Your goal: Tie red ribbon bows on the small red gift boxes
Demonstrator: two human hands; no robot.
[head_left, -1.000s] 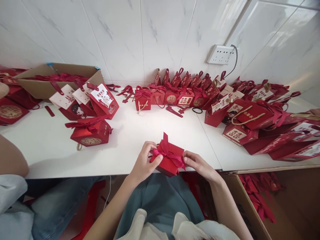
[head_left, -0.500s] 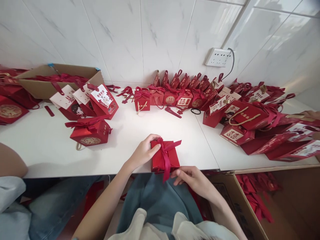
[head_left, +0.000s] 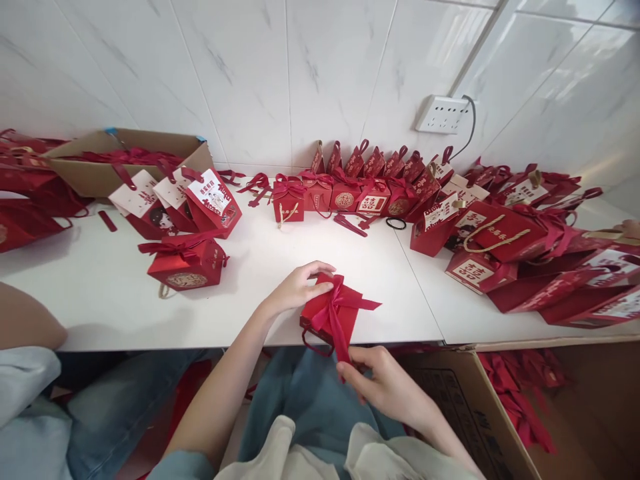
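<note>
A small red gift box (head_left: 314,312) sits at the table's front edge, turned at an angle. Across its top runs a dark pink ribbon (head_left: 336,308) tied in a bow, one tail pointing right and another hanging toward me. My left hand (head_left: 299,291) grips the box at its far left corner, thumb on top by the knot. The hanging ribbon tail is pinched between the thumb and fingers of my right hand (head_left: 377,381), just off the near edge. A thin cord handle (head_left: 316,348) loops from the front of the box.
Another bow-tied red box (head_left: 186,267) stands to the left, before several tagged boxes (head_left: 213,200). A cardboard box (head_left: 193,157) of ribbons is behind them. Many red boxes (head_left: 345,198) line the wall and right side. An open carton (head_left: 480,400) is at lower right; a person's knee (head_left: 27,320) at left.
My right hand has moved from the box's near right corner to the ribbon tail and pulls it out toward me. The box has turned slightly, and its cord handle now shows.
</note>
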